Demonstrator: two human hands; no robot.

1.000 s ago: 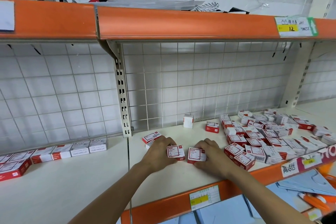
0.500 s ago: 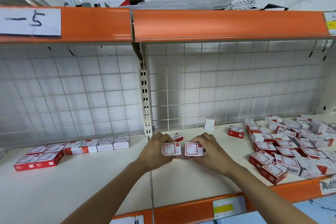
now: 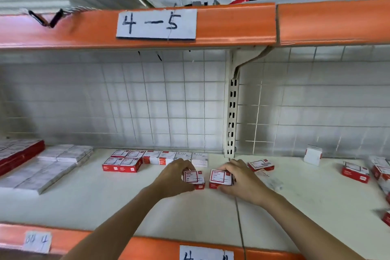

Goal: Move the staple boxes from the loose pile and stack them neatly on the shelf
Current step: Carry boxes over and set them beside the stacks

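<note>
My left hand (image 3: 172, 177) grips a small red-and-white staple box (image 3: 194, 178), and my right hand (image 3: 242, 179) grips a second staple box (image 3: 220, 177) right beside it. Both boxes hang just above the white shelf (image 3: 147, 207), near the seam between two shelf boards. Behind my left hand a neat row of staple boxes (image 3: 156, 159) lines the back of the shelf. Loose staple boxes (image 3: 355, 173) from the pile lie scattered at the right edge of the view.
A white slotted upright post (image 3: 231, 116) stands behind my hands against the wire grid back. Flat white packs (image 3: 52, 164) and red-edged packs (image 3: 19, 153) lie at the left. An orange shelf lip (image 3: 147, 27) labelled 4-5 runs overhead.
Both hands have carried their boxes leftward, from the loose pile past the upright post toward the neat row. The view has swung left with them.
</note>
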